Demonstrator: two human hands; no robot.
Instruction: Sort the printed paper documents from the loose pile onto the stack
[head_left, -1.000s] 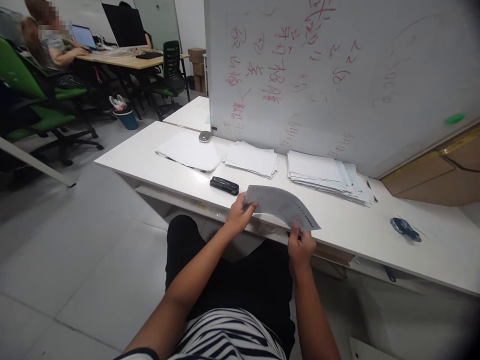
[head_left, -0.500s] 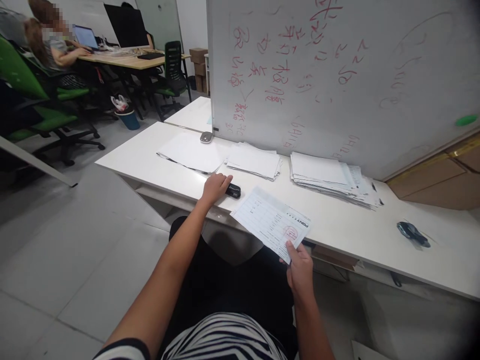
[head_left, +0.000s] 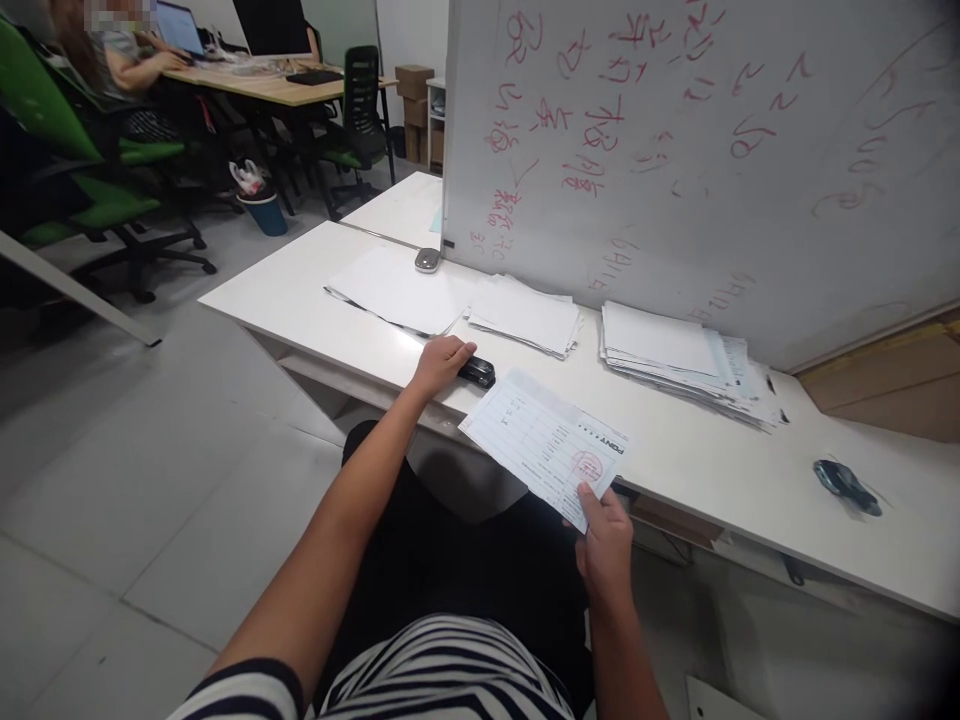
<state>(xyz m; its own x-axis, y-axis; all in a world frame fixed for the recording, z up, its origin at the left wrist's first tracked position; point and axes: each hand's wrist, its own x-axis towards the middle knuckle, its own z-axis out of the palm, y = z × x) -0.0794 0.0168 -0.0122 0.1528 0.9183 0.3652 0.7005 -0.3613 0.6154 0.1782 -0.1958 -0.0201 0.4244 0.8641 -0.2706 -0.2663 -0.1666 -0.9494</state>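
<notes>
Near the front edge of the white table [head_left: 285,300], my left hand [head_left: 441,365] is closed over a black stapler [head_left: 478,373], whose right end sticks out past the fingers. My right hand [head_left: 604,525] pinches the lower right corner of a printed sheet [head_left: 544,445], thumb on top. Lines of text, a dark logo and a red round stamp show on this paper. It is held tilted over the table's front edge, just right of the stapler.
Behind my hands lie a spread of white paper [head_left: 394,290], a smaller stack [head_left: 525,315] and a thicker stack [head_left: 660,340]. A whiteboard [head_left: 600,200] stands along the back. To the right are a dark blue object [head_left: 846,486] and a cardboard box [head_left: 892,375]. A person sits at the far-left desk.
The view has shifted slightly, so the table and whiteboard appear farther right. My left hand stays on the stapler and my right hand keeps the sheet in nearly the same place.
</notes>
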